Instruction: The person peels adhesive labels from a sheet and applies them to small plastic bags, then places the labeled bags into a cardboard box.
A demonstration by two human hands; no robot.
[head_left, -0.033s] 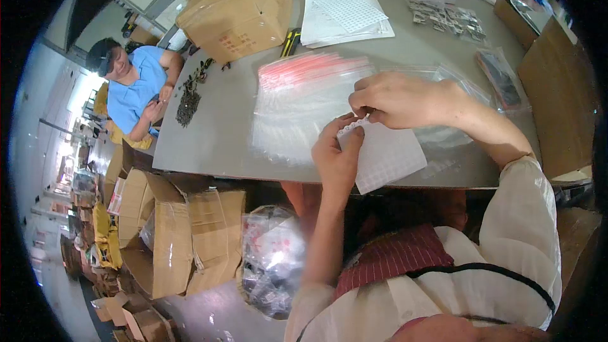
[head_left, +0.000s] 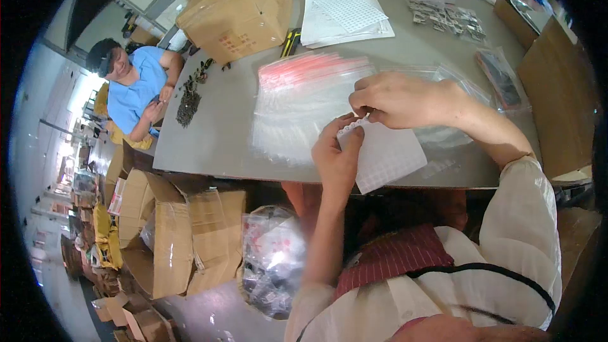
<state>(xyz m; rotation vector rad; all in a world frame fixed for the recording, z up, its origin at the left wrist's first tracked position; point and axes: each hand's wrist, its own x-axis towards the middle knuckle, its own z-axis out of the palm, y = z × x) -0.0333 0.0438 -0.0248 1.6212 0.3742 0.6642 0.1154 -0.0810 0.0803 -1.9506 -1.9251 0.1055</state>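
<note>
My left hand is closed on a white sheet of small round stickers, thumb on top near its upper edge. The sheet tilts over the table's near edge, with a row of round shapes along its top. My right hand pinches at that same edge, its fingertips touching or nearly touching the left ones; what lies between them is hidden. Just beyond and left of my hands, clear plastic bags with red top strips lie fanned out on the grey table. More clear bags lie under my right forearm.
A cardboard box, a yellow-black cutter and white sheets stand or lie farther back. Small metal pieces are at back right; a cardboard panel rises on the right. A person in blue sits left. Open cartons stand below.
</note>
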